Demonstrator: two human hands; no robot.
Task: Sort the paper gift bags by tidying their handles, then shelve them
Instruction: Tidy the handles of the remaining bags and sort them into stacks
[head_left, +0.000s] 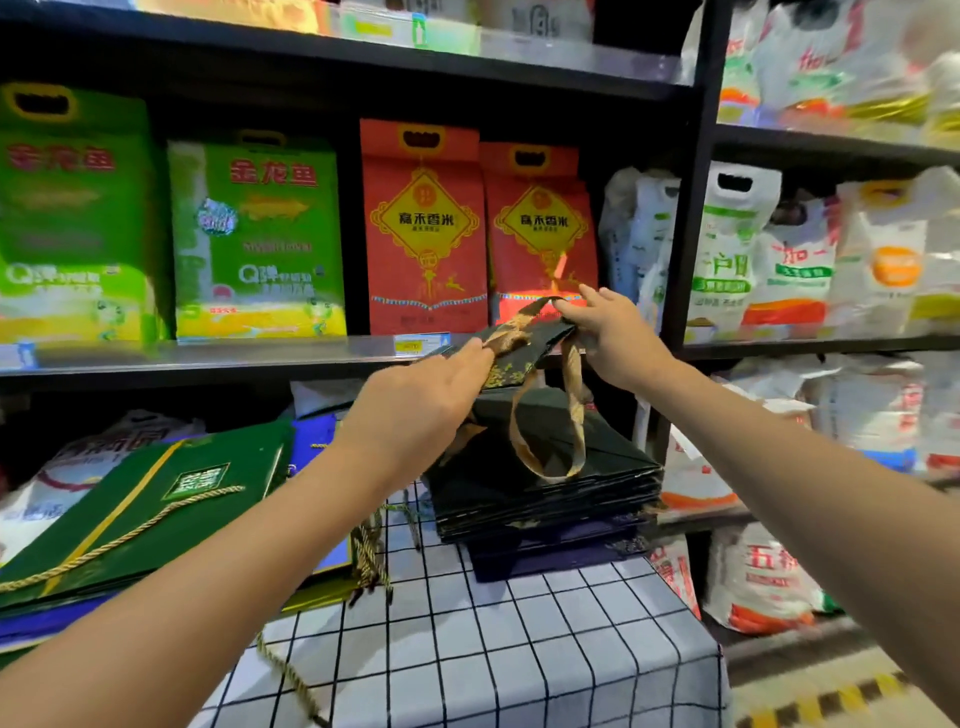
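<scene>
A flat black paper gift bag (519, 353) with gold print is held up in front of the shelf edge. My left hand (421, 405) grips its left top edge near one gold ribbon handle. My right hand (608, 332) pinches the upper ribbon handle (540, 306) at the bag's right top. A second gold ribbon loop (556, 441) hangs down over a stack of black gift bags (545, 483) on the checked tablecloth (493, 649). To the left lies a pile of green gift bags (135, 519) with twisted gold cord handles.
Black shelving (208, 353) stands straight ahead with green and red rice bags. White sacks fill the shelves (810, 343) at the right and the low shelf behind the piles. Dark blue bags (561, 558) lie under the black stack. A striped floor edge shows at the bottom right.
</scene>
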